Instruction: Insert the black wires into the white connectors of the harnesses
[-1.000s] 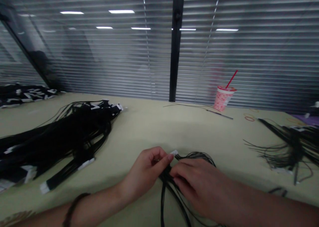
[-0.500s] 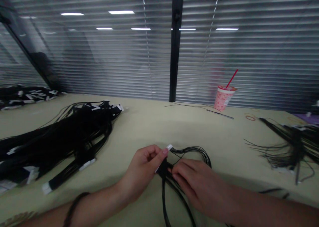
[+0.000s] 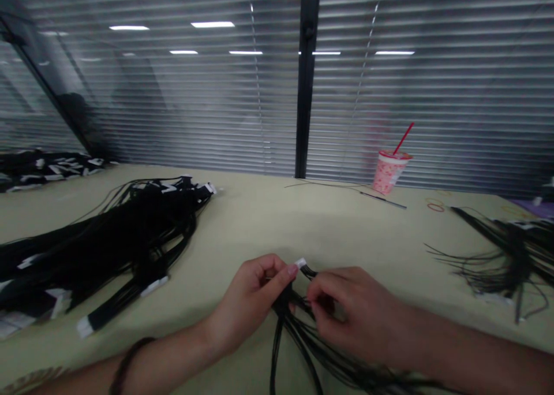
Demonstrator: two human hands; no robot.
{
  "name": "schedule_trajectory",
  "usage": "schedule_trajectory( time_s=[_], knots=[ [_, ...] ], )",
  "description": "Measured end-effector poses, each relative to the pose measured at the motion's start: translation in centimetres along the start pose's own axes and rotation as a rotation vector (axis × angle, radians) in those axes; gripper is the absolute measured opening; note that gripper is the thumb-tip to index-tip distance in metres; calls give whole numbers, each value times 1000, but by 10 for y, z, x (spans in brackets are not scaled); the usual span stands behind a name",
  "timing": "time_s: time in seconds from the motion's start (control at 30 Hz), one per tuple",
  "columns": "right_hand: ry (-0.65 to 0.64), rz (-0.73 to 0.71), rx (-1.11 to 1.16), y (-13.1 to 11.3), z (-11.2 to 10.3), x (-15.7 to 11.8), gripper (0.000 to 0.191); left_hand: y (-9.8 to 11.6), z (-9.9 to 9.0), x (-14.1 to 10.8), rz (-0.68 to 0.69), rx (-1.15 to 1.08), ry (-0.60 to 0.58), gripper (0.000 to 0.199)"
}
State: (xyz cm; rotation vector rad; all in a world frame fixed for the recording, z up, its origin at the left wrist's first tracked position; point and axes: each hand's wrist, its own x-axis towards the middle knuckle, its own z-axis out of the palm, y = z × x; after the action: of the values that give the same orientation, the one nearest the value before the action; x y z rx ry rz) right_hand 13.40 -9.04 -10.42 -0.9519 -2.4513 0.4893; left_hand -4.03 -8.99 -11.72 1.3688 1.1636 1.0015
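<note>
Near the front of the table, my left hand [image 3: 262,285] pinches a black wire harness [image 3: 283,302] close to its white connector [image 3: 300,263], which pokes out past the thumb. My right hand [image 3: 346,308] is just to the right, its thumb and fingers curled together at the black wires that leave the connector. What lies between those fingertips is partly hidden, but wires run into them. Loose strands hang down below both hands and trail to the lower right under my right forearm.
A large pile of black wire harnesses [image 3: 116,239] with white ends lies left, another heap [image 3: 52,167] farther back. More black wires [image 3: 515,250] lie right. A pink cup with a straw [image 3: 389,172], a thin pen-like tool [image 3: 383,200] and rubber bands [image 3: 435,207] sit near the window blinds.
The looped wires above my right hand have swung down to the lower right. My right hand has shifted slightly right and up, toward the connector. The left hand keeps its pinch.
</note>
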Motion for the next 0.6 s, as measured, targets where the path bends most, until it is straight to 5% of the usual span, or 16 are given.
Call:
schedule_trajectory(
  time_s=[0.1,0.23,0.37,0.5,0.6],
  knots=[
    [-106,133,448,-2,-17,5,30,-3,-1,2,-13,-97,-28,28],
    [-161,223,1050,1,-49,11,12,-7,-3,5,-49,-203,-21,29],
    [129,232,1298,12,-83,12,9,-8,-4,8,-97,-315,-11,26],
    [492,244,1402,19,-108,11,42,-7,-5,8,-129,-338,-5,26],
    [662,212,1241,19,-123,9,57,-7,-5,9,-128,-333,-6,26]
  ],
)
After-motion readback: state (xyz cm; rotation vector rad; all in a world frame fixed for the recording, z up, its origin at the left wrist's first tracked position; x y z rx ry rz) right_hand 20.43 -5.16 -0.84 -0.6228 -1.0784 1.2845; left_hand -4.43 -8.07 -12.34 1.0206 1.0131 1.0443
